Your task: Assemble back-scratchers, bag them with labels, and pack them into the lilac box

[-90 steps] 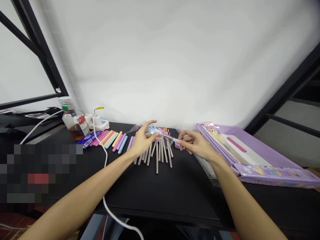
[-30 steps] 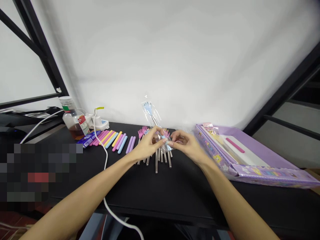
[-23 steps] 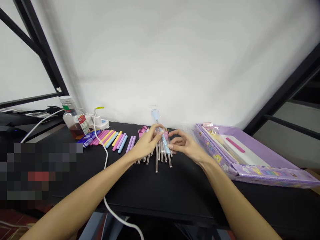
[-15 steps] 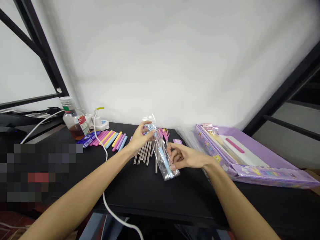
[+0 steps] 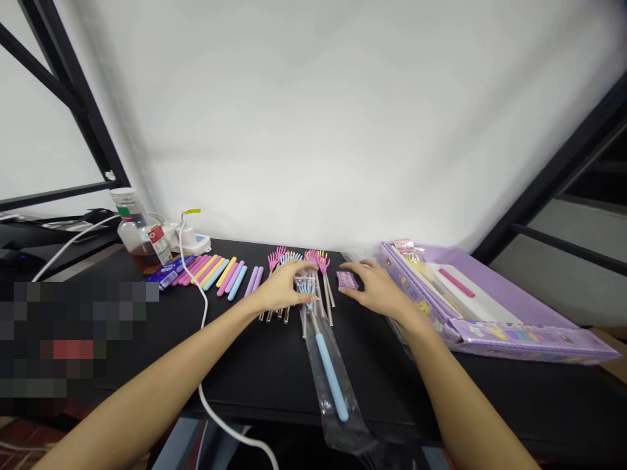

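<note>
Back scratcher in a clear plastic bag (image 5: 325, 391), seen from a head-worn camera, lying on a black desk (image 5: 255, 385). Its blue handle (image 5: 331, 377) points toward the person and its blue claw head (image 5: 307, 287) lies at the upper end of the bag, at the left hand (image 5: 279, 292).

**Left grip:** palm down, fingers curved over the upper end of the bag and touching it; whether they are clenched on the bag cannot be told.

**Right grip:** released and holding nothing. The right hand (image 5: 377, 292) rests palm down with fingers spread, just beside a small purple packet (image 5: 347, 280).

**Between the hands:** steel shafts (image 5: 329, 307) lie side by side, partly under the left hand and the bag. Pink claw heads (image 5: 273, 261) stand at their far ends.

**Left of the shafts:** pastel handles (image 5: 210, 274) in pink, yellow, blue and lilac lie in a fanned row. Behind them are blue wrapped packets (image 5: 169, 269), a bottle of brown liquid (image 5: 140, 238) and a white power strip (image 5: 192, 241), with a white cable (image 5: 202, 313) running across the desk.

**Right of the hands:** a purple tray (image 5: 509, 346) holds a pink stick (image 5: 456, 282).

**Background:** a white wall (image 5: 313, 130) and a black metal frame (image 5: 68, 85).
</note>
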Tool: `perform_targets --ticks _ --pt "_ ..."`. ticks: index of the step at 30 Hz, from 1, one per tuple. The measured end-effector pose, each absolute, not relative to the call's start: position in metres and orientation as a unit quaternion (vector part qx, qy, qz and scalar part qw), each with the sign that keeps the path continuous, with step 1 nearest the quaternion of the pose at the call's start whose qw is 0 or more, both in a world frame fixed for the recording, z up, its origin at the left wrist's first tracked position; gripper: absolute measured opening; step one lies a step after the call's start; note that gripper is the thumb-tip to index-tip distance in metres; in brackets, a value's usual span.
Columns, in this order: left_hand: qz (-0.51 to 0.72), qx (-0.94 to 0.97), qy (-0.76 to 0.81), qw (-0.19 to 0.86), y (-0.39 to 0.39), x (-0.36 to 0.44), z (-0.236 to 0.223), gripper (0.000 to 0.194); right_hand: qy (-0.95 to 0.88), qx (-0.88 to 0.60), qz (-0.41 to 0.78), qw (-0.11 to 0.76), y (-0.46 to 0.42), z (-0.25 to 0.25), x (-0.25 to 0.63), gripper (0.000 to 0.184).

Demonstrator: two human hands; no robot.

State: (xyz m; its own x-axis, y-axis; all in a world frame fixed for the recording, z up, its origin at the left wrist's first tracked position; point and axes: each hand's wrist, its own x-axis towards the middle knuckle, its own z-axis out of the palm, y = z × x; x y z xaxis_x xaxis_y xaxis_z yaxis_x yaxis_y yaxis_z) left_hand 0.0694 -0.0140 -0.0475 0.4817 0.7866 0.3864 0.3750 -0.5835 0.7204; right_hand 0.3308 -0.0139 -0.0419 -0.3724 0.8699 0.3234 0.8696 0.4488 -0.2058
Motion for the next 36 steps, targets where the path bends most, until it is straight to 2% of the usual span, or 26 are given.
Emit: perform_targets --ticks 6,14,18,26,36 --pt "0.385 0.797 0.362 0.291 -0.009 0.072 -0.051 0.031 -0.815 -0.56 0.008 0.147 -0.012 -0.052 0.327 0.053" --pt "0.419 0.777 0.365 0.297 -0.004 0.072 -0.057 0.03 -0.834 -0.526 -0.017 0.167 -0.005 -0.056 0.328 0.041" --pt "0.423 0.777 0.37 0.283 -0.008 0.072 -0.053 0.031 -0.831 -0.526 -0.03 0.182 -0.002 -0.06 0.328 0.042" --pt "0.436 0.758 0.409 0.262 -0.009 0.073 -0.055 0.018 -0.833 -0.518 -0.024 0.194 0.002 -0.064 0.331 0.038" --pt "0.471 0.744 0.412 0.234 -0.007 0.074 -0.048 0.023 -0.834 -0.512 -0.001 0.207 0.0 -0.061 0.328 0.039"
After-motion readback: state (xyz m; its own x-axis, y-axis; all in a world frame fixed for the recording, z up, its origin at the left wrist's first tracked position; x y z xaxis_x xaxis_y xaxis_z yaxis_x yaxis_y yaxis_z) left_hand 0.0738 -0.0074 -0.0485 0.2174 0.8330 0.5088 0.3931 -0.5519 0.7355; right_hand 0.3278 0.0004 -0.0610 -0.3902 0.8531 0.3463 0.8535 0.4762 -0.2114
